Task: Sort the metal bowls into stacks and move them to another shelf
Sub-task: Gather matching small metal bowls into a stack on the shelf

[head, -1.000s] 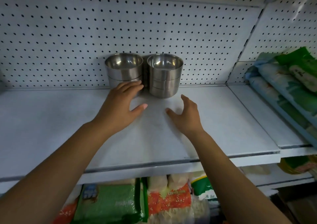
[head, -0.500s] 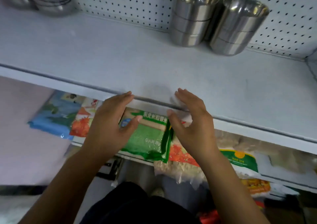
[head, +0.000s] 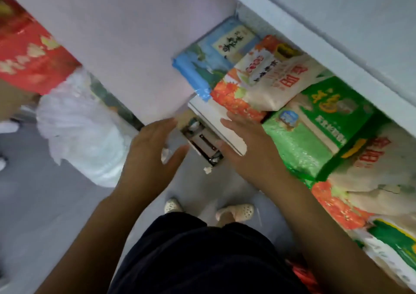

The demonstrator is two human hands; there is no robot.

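Bare left hand (head: 153,156) and right hand (head: 249,152) over the floor (head: 33,203), fingers (head: 165,126) spread, holding nothing, metal bowls out of frame, shelf (head: 326,23) cut off upper right, green bag (head: 315,136) beneath, print blurred

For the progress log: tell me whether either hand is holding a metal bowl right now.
No: the left hand and the right hand both have straight, spread fingers and hold nothing.
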